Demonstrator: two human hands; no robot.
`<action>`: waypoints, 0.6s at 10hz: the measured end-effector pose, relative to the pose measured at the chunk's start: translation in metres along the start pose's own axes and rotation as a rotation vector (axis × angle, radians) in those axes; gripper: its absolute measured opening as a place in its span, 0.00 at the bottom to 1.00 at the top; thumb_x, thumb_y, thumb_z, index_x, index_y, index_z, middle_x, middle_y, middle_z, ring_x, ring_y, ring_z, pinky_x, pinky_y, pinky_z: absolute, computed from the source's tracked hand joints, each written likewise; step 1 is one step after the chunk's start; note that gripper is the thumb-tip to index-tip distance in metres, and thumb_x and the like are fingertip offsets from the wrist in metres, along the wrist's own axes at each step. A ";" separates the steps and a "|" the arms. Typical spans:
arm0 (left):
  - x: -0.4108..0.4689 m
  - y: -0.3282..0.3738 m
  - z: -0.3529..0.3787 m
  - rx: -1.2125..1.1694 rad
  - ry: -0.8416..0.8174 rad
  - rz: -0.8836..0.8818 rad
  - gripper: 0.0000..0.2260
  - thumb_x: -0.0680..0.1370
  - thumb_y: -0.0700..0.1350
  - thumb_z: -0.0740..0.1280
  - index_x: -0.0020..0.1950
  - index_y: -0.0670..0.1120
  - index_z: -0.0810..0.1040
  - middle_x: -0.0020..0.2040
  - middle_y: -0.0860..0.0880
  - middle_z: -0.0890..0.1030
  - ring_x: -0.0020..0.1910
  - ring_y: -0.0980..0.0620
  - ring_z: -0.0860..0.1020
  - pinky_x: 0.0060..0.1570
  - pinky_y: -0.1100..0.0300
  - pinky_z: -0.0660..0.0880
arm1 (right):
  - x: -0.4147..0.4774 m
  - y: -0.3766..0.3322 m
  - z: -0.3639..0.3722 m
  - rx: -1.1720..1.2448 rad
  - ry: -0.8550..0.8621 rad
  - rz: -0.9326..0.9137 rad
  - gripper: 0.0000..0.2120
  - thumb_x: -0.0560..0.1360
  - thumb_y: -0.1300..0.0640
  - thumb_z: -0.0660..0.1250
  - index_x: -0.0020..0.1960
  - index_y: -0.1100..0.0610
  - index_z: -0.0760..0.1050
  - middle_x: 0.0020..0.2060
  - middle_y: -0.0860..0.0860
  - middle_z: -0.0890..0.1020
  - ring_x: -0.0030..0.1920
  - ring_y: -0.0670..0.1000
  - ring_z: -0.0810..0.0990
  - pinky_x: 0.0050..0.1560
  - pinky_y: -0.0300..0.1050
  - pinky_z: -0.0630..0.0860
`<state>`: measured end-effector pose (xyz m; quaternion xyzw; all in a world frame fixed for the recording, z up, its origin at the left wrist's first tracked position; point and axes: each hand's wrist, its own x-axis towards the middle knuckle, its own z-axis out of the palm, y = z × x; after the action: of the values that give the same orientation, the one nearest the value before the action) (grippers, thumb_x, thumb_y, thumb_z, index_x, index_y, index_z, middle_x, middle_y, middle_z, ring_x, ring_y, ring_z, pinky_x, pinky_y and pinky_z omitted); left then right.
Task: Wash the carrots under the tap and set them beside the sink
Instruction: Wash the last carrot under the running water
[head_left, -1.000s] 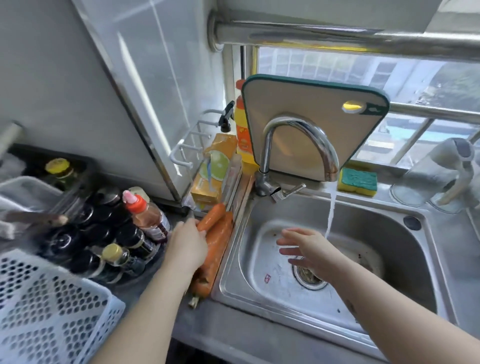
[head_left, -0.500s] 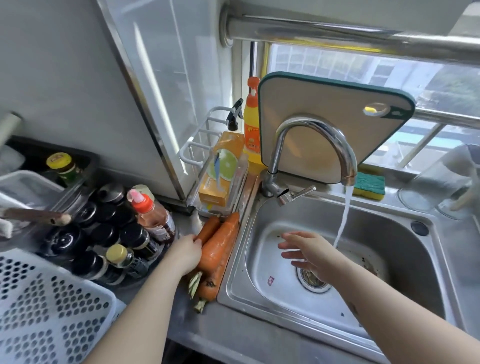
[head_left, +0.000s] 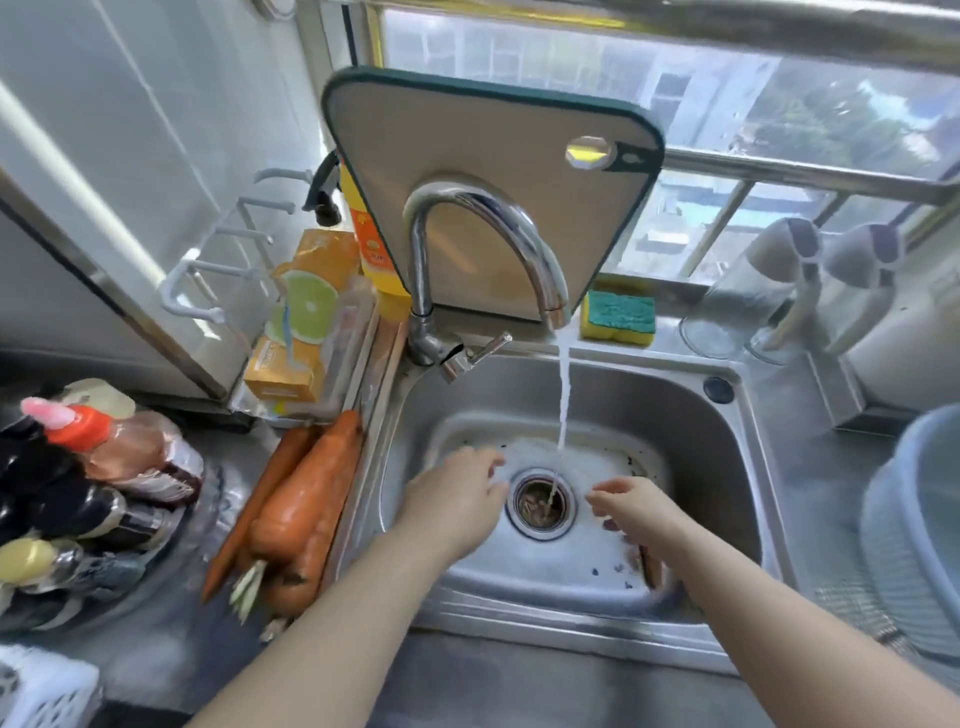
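Note:
Three orange carrots lie in a pile on the steel counter just left of the sink, their cut green tops toward me. The chrome tap runs, and its stream falls into the drain. My left hand hovers inside the basin left of the drain, empty, fingers apart. On the other side of the drain my right hand is also empty with fingers loosely spread. Neither hand touches the carrots.
A cutting board leans behind the tap, with a green-yellow sponge to its right. Sauce bottles crowd the left counter; a white basket sits bottom left. Glass jugs and a blue basin stand on the right.
My left hand has let go of the carrots on the counter and moved right into the sink. The right hand shifted to the right of the drain. The view tilted down.

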<state>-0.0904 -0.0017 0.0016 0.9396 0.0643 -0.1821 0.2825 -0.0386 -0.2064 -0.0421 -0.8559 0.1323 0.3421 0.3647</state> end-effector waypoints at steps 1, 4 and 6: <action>0.011 0.019 0.029 0.027 -0.153 0.010 0.16 0.80 0.52 0.58 0.68 0.55 0.70 0.65 0.55 0.74 0.62 0.51 0.73 0.60 0.53 0.72 | 0.027 0.041 -0.017 -0.255 0.045 0.060 0.08 0.76 0.55 0.64 0.39 0.55 0.73 0.40 0.56 0.79 0.41 0.54 0.77 0.42 0.40 0.66; 0.025 0.020 0.057 -0.004 -0.199 -0.034 0.15 0.80 0.52 0.59 0.66 0.57 0.71 0.62 0.58 0.75 0.59 0.55 0.74 0.59 0.55 0.72 | 0.116 0.106 0.000 -0.533 -0.053 0.400 0.28 0.73 0.54 0.63 0.71 0.61 0.65 0.64 0.58 0.72 0.63 0.60 0.73 0.53 0.50 0.70; 0.027 0.014 0.049 -0.057 -0.165 -0.073 0.14 0.80 0.51 0.59 0.65 0.56 0.71 0.59 0.59 0.76 0.55 0.56 0.75 0.58 0.56 0.72 | 0.096 0.084 -0.011 -0.432 0.188 0.194 0.18 0.78 0.54 0.56 0.66 0.54 0.72 0.60 0.58 0.76 0.59 0.60 0.75 0.56 0.47 0.73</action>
<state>-0.0772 -0.0397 -0.0392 0.9100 0.0801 -0.2674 0.3067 -0.0027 -0.2711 -0.1469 -0.9252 0.1711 0.3149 0.1247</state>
